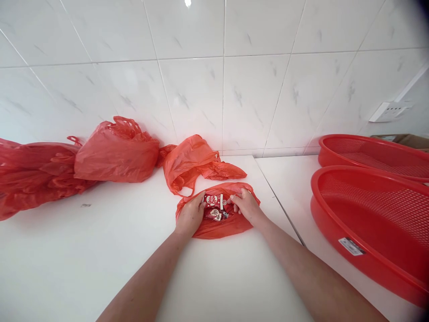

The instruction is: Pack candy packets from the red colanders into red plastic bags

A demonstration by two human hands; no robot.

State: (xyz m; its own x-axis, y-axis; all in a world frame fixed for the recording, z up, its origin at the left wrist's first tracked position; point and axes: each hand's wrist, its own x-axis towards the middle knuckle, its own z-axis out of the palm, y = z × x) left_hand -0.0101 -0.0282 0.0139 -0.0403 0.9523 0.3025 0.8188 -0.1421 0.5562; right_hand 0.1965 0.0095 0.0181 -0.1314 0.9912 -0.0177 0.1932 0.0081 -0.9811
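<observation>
A red plastic bag (223, 230) lies spread open on the white tabletop, with small wrapped packets inside it. One red packet (212, 201) bears a white round patch with a red character and has a white right end. Below it sits a dark red wrapped piece (214, 214) with a pale label. My left hand (191, 217) is closed at the left end of the upper packet, its thumb and fingertips against it. My right hand (246, 205) rests over the bag's right side, fingers loosely bent and apart, tips close to the packet's right end. Its palm side is hidden.
Behind the bag lies another crumpled red bag (191, 161). Filled red bags (117, 154) stand along the tiled wall at left. Two red perforated plastic baskets (355, 232) stand at right, a cardboard box (410, 141) behind. A seam (283, 208) crosses the table.
</observation>
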